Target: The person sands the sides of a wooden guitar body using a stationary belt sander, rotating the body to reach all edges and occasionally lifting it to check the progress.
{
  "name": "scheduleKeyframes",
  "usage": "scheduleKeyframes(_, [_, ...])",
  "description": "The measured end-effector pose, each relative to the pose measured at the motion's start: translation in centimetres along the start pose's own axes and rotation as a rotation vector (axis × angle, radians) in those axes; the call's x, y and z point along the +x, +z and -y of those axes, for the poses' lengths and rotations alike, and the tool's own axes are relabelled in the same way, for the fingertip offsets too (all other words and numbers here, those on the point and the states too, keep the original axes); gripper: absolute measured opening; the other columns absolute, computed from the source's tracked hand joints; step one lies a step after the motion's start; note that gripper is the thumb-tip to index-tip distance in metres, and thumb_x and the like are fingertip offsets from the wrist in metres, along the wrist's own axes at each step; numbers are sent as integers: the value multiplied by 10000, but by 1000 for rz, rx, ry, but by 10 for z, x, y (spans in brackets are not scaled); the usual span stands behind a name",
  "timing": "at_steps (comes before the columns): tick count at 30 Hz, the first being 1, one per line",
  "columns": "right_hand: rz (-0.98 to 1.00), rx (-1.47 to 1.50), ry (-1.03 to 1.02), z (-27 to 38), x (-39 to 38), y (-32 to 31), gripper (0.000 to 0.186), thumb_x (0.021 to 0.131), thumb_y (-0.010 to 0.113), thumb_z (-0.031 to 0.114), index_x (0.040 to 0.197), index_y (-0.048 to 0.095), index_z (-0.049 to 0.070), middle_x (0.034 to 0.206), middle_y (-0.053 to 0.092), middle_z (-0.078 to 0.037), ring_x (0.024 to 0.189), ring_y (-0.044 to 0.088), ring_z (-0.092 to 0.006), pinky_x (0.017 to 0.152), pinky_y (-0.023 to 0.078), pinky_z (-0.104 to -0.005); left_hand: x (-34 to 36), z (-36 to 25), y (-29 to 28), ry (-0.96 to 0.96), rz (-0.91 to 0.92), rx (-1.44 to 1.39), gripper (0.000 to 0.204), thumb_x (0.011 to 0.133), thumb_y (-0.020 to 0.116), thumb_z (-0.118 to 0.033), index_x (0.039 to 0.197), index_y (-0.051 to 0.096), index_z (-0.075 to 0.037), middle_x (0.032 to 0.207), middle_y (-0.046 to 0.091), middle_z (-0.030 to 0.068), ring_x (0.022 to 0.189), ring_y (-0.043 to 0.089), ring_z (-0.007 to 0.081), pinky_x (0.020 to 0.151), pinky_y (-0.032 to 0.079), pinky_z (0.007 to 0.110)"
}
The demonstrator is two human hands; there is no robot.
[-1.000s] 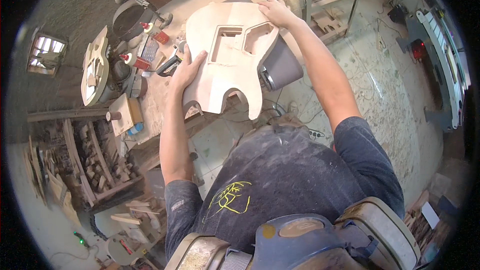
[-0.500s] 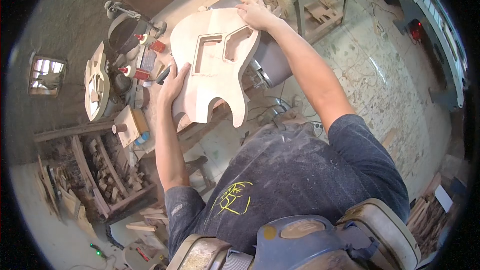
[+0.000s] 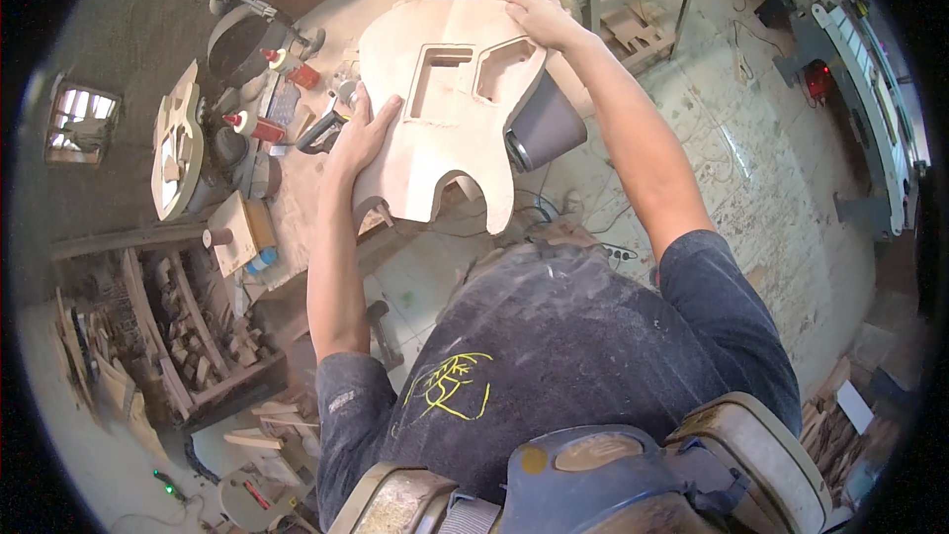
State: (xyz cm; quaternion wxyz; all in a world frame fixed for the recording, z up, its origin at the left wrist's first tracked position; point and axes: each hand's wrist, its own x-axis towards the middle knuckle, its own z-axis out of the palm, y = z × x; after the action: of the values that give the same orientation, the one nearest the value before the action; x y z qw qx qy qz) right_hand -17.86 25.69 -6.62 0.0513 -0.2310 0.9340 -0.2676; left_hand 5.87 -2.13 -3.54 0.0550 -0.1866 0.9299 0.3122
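A: ok what's each hand doing?
B: left hand (image 3: 364,138) has the left edge of a bare-wood electric guitar body (image 3: 455,140), thumb on the face, partly closed. right hand (image 3: 546,22) has the far right corner, also partly closed. can't tell how tight, undersides are hidden.
A: and where's the body?
B: held up over the workbench (image 3: 297,188) edge, partly covering a grey roller (image 3: 550,127). two red squeeze bottles (image 3: 257,127) off left.
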Motion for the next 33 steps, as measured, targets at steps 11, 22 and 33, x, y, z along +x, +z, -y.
scheduleKeyframes(11, [31,-13,-48,24,-12,-7,511,994,375,457,1422,515,216,1434,487,-152,1302,416,-485,1110,304,-583,-2,17,-7,59,-60,8,1064,882,469,-726,1563,121,13,1425,418,384,1362,429,448,1150,285,407])
scheduleKeyframes(22, [14,-1,-129,30,-14,4,503,997,380,462,1421,520,232,1422,497,-152,1290,431,-497,1096,299,-620,-7,35,-14,-7,-13,17,1065,867,455,-747,1578,112,-32,1459,398,357,1363,439,430,1149,291,409])
scheduleKeyframes(33, [-19,-2,-35,21,-17,0,501,997,403,433,1397,547,168,1374,529,-205,1276,464,-459,1111,331,-512,-7,12,-14,14,20,7,1073,879,476,-729,1567,105,6,1518,318,338,1405,382,414,1167,273,398])
